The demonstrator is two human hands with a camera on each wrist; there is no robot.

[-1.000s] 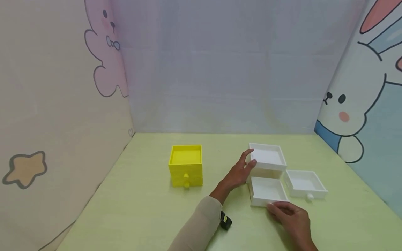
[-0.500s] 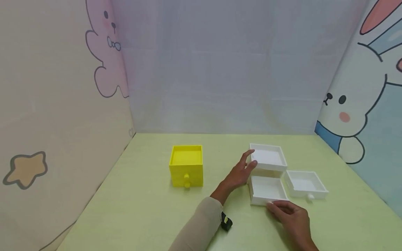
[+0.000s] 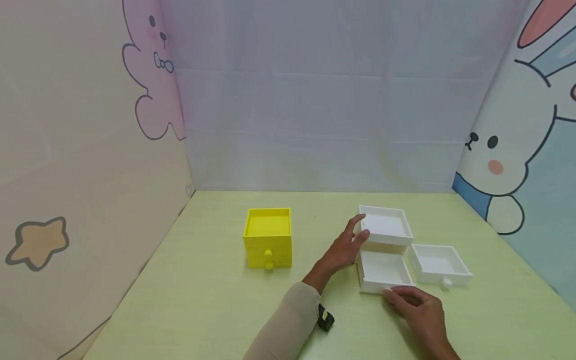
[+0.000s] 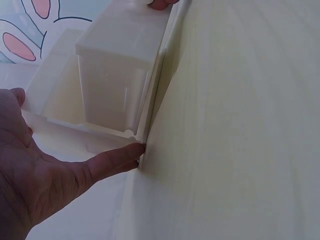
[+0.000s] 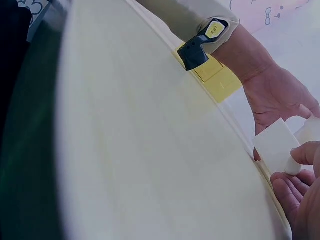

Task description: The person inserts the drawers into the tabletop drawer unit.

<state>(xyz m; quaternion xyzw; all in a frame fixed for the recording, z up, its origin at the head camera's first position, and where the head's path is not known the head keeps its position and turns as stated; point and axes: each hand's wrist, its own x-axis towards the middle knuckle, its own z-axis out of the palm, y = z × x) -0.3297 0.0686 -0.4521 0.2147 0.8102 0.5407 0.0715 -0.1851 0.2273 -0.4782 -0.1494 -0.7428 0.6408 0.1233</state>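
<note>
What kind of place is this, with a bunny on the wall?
Probably a little indoor table booth: a greenish tabletop, with a cartoon rabbit on one side wall and a star on the other.

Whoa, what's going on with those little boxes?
Somebody's right hand is pinching the knob of a white drawer, which sticks out of a small white box. Their left hand touches the box's left side. A second drawer sits on the table to the right. A yellow box stands off to the left, untouched by either hand.
</note>
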